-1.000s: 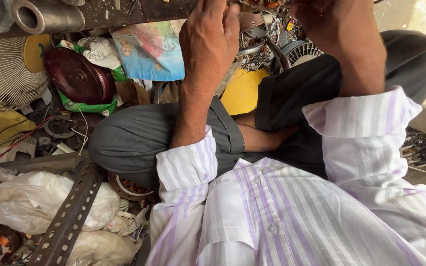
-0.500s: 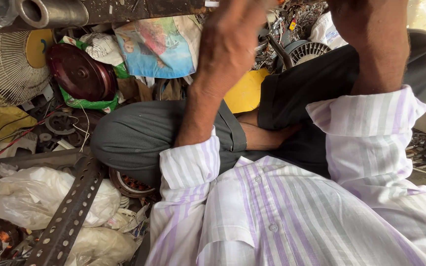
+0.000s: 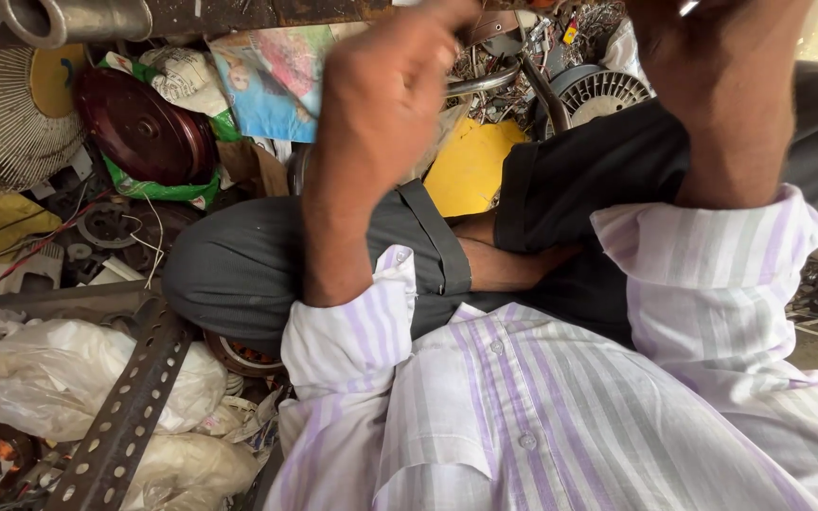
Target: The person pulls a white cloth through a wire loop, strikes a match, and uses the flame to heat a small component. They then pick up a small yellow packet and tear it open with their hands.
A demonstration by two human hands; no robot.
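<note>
I sit cross-legged in dark grey trousers (image 3: 248, 265) and a white shirt with purple stripes (image 3: 560, 416). My left hand (image 3: 381, 104) is raised in front of me near the top edge, blurred, with its fingers curled and their tips cut off. My right hand (image 3: 712, 66) is raised at the top right; only its back and wrist show, and the fingers are out of the picture. Whether either hand holds something is hidden.
Scrap surrounds my knees: a wire fan guard (image 3: 2, 123), a dark red round disc (image 3: 139, 128), a metal pipe (image 3: 73, 19), a yellow sheet (image 3: 471, 166), a grey fan wheel (image 3: 603, 95), a perforated steel angle (image 3: 125, 416), and white plastic bags (image 3: 78, 378).
Both hands have risen toward the top edge, and the view has tilted slightly down and left. The left hand now shows blurred, higher in the picture.
</note>
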